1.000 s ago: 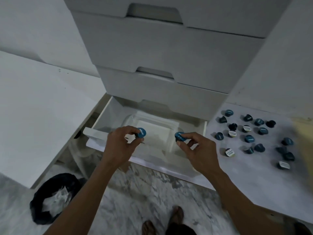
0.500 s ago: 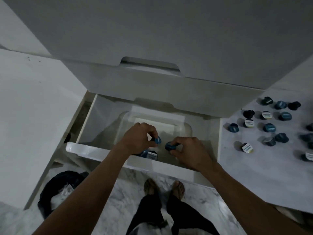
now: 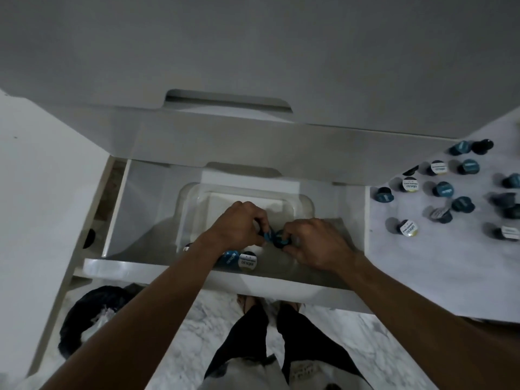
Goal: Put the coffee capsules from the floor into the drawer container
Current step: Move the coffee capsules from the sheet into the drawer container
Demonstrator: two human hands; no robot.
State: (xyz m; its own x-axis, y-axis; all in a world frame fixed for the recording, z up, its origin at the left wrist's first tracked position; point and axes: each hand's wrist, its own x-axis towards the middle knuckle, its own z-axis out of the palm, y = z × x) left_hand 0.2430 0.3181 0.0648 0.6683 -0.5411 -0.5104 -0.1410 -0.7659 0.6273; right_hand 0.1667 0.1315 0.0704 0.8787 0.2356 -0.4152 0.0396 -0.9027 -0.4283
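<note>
Both hands low inside a clear plastic container (image 3: 305, 202) in the open bottom drawer (image 3: 180, 270). Left hand (image 3: 239, 228) pinching a blue coffee capsule (image 3: 266, 235); right hand (image 3: 315, 243) pinching a second blue capsule (image 3: 281, 241), the two capsules just beside each other. At 7 o'clock of the hands, two capsules (image 3: 240, 258) lying in the container. At 3 o'clock, loose capsules (image 3: 443, 190) scattered on the pale floor (image 3: 422, 263). At 7 o'clock, far down, a black bag (image 3: 92, 313).

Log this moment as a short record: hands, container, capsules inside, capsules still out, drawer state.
left hand: pinches a blue capsule over the container
right hand: pinches a dark capsule beside it
container: clear tub in the drawer
capsules inside: blue-lidded, white-lidded, a third mostly hidden
capsules still out: many on the white surface, right
drawer: bottom one, pulled open
</note>
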